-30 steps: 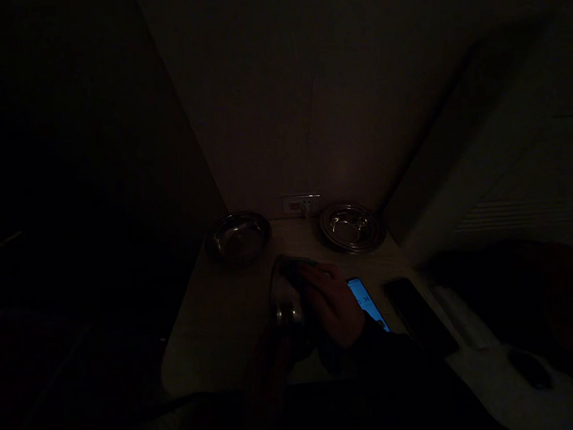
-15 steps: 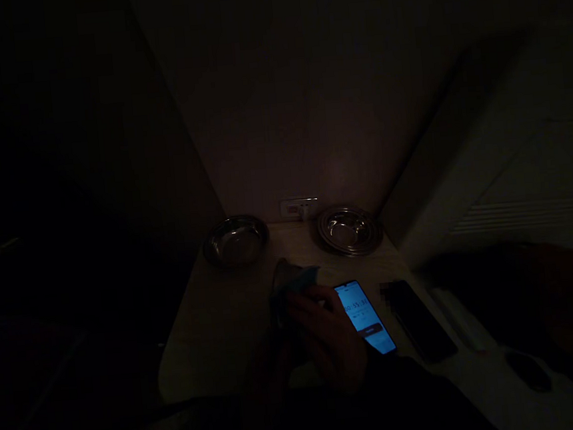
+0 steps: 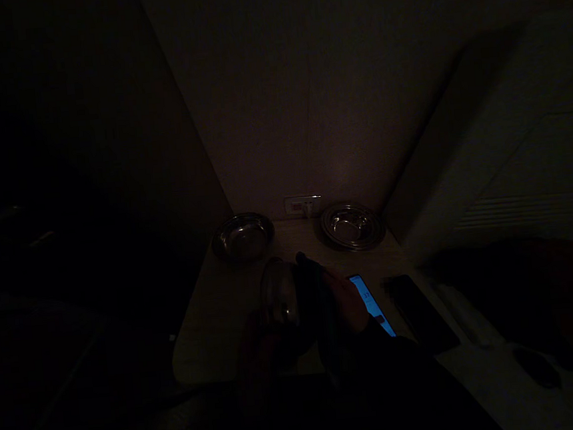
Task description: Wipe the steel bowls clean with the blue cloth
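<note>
In very dim light, a shiny metal bowl (image 3: 279, 294) is held tilted on its side above the near part of the table. My left hand (image 3: 258, 354) grips it from below on the left; its fingers are mostly lost in shadow. On the bowl's right side, my right hand (image 3: 348, 300) is closed on a dark bluish cloth (image 3: 318, 296), which hangs down against the bowl. Just beyond my right hand lies a phone (image 3: 372, 306) with a lit screen, partly covered by that hand.
A metal bowl (image 3: 243, 237) stands at the table's back left, and a stack of metal dishes (image 3: 352, 228) at the back right. Behind them is a wall socket (image 3: 303, 205) with a plug. A dark flat object (image 3: 423, 313) lies right of the phone. The pale tabletop (image 3: 201, 336) has a rounded left corner.
The bowl has come into clearer view as my right hand and the cloth shifted right and turned. My right hand now covers more of the phone. The whole view has shifted slightly.
</note>
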The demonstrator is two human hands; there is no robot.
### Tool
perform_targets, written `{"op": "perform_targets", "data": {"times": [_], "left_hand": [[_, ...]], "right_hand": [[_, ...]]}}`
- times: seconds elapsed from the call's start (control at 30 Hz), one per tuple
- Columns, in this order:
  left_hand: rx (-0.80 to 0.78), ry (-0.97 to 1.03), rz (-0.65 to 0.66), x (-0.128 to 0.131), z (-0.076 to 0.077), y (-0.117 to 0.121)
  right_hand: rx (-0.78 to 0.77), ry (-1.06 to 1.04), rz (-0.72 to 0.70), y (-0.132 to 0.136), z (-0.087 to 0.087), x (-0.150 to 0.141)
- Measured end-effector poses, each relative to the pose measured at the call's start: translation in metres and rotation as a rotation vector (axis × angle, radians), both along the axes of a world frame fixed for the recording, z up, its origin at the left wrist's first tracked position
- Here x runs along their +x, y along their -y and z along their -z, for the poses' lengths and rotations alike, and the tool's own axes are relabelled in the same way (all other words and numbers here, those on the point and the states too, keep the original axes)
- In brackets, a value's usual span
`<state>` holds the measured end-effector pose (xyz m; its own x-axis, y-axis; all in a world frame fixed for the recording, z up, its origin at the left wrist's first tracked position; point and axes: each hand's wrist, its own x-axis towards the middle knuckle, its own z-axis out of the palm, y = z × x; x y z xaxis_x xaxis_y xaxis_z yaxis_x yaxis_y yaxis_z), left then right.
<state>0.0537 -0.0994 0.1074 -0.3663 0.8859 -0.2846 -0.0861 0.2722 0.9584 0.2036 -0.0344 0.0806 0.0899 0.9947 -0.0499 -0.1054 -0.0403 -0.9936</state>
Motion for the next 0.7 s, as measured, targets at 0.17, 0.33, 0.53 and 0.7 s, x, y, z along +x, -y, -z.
{"op": "perform_targets", "data": {"times": [0.17,0.33,0.53,0.7], "left_hand": [[-0.012,-0.150,-0.041,0.000,0.002,-0.003],[-0.011,-0.176,0.029,-0.006,0.027,-0.004],[0.067,-0.139,0.139,-0.008,0.040,-0.005],[0.046,-0.114,0.177,0.000,0.034,0.001]], "right_hand": [[-0.032,-0.041,0.010,0.012,0.004,0.003],[0.042,0.051,0.004,0.018,0.003,0.003],[0.606,0.584,-0.071,0.043,0.004,-0.008],[0.870,0.898,-0.128,0.027,-0.012,-0.012]]}}
